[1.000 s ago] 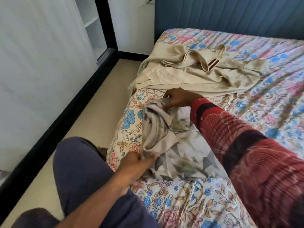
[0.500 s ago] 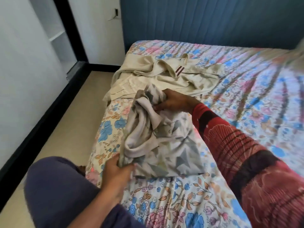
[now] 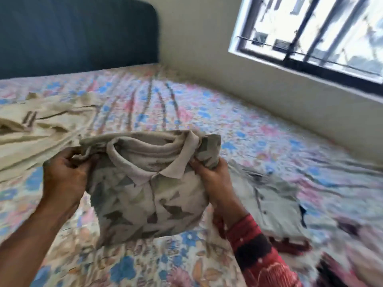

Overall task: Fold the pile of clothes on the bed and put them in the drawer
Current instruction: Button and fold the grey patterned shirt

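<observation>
I hold a folded grey collared shirt with a dark leaf print point(image 3: 149, 195) in the air above the bed point(image 3: 186, 112), collar facing me. My left hand point(image 3: 62, 179) grips its left edge and my right hand point(image 3: 215, 179) grips its right edge. A beige garment with dark stripes point(image 3: 39, 129) lies crumpled on the bed to the left. To the right, a folded pale grey buttoned shirt point(image 3: 273, 201) rests on a stack of other clothes. No drawer is in view.
The bed has a floral sheet and a dark blue headboard point(image 3: 78, 34) at the back. A barred window point(image 3: 310, 32) is set in the wall at the upper right. Red and dark patterned clothes point(image 3: 290, 245) lie at the lower right.
The printed shirt has gone from lying on the bed to being lifted, folded, between both hands. The view has swung right, away from the floor and toward the window.
</observation>
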{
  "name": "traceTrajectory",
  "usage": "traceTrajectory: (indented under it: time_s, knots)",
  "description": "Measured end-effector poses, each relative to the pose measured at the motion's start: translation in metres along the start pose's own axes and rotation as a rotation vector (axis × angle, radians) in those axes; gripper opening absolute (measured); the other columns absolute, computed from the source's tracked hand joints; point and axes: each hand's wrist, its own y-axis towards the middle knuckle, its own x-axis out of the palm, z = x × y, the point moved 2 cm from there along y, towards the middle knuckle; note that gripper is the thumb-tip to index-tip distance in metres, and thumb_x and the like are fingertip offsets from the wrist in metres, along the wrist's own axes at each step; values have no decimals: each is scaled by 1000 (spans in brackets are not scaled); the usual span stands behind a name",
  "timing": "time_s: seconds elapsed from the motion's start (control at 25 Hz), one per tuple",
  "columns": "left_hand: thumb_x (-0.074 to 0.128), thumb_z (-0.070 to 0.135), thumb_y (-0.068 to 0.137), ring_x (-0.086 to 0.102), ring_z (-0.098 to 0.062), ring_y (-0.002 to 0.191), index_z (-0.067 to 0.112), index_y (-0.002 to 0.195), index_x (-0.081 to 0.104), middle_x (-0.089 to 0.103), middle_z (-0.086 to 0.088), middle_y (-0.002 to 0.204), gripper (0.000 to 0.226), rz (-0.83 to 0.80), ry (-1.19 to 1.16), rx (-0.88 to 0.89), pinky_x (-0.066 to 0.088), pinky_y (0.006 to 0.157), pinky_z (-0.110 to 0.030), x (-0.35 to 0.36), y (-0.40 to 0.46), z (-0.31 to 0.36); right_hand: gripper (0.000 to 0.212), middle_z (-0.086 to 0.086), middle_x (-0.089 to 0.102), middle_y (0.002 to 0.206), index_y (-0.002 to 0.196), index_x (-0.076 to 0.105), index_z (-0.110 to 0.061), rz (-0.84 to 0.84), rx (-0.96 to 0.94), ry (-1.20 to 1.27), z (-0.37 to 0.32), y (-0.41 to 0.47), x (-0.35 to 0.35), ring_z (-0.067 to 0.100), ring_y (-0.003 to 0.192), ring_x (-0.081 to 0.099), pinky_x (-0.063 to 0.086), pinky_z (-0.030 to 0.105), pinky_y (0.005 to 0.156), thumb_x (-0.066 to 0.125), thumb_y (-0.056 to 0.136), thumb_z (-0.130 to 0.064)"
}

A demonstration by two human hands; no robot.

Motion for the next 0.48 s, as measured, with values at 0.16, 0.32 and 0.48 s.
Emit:
traceTrajectory:
  time_s: [0.16,0.32,0.48]
  knots:
    - [70,-8,86,65,2,65,26,80,76,75,17,73,36,-285,-59,60,57,65,-18,91,-29,42,13,16,78,99,99,78,-7,176,20,7,-43,-35,-101,31,91,77,62,40,75,75,86,-6]
    - [68,-7,87,71,-15,73,13,89,75,77,-4,81,21,-545,-194,17,61,68,-26,158,-52,82,31,16,78,97,101,76,-3,242,52,-14,-92,-45,-183,28,88,77,63,34,70,78,73,-16]
    - [78,3,84,74,-22,80,9,91,70,77,-8,85,12,-569,-137,-87,62,72,-34,245,-53,67,40,16,78,104,112,73,-1,291,120,-193,-75,-3,-252,32,99,75,62,45,85,82,77,-20]
